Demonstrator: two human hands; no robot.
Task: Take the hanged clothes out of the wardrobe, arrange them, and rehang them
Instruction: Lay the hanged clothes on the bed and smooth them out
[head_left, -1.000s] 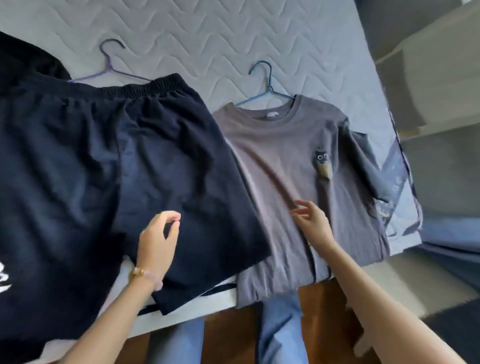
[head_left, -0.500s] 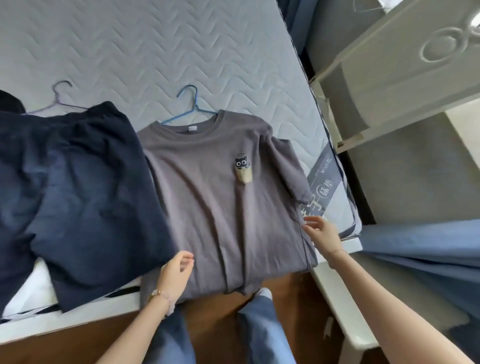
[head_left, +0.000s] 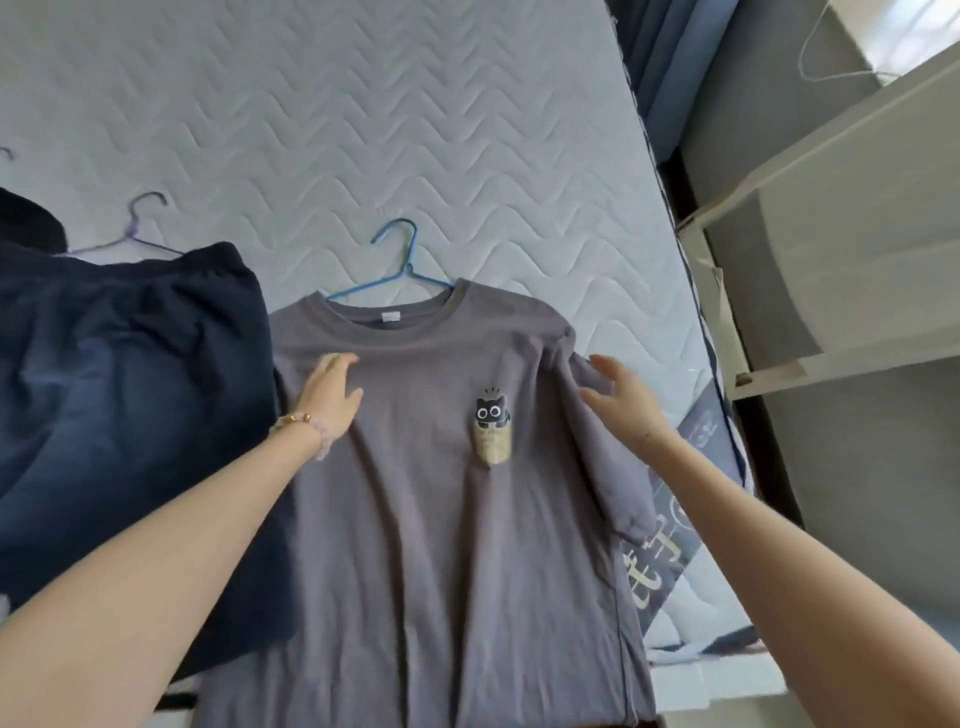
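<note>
A grey T-shirt (head_left: 441, 519) with a small cat print on its chest lies flat on the mattress, still on a blue wire hanger (head_left: 400, 260) whose hook sticks out above the collar. My left hand (head_left: 327, 397) rests flat on the shirt's left chest, fingers spread. At the shirt's right sleeve, my right hand (head_left: 626, 405) is open, its fingers touching the fabric. Beside the shirt on the left lie dark navy shorts (head_left: 124, 415) on a purple hanger (head_left: 135, 228).
The white quilted mattress (head_left: 415, 130) stretches away behind the clothes. A pale wooden wardrobe door or frame (head_left: 831, 260) stands to the right of the bed. A blue curtain (head_left: 660, 78) hangs at the bed's far right corner.
Both hands have moved from the shirt's hem up to its chest and right sleeve. The view has shifted closer and to the right, centring on the grey shirt.
</note>
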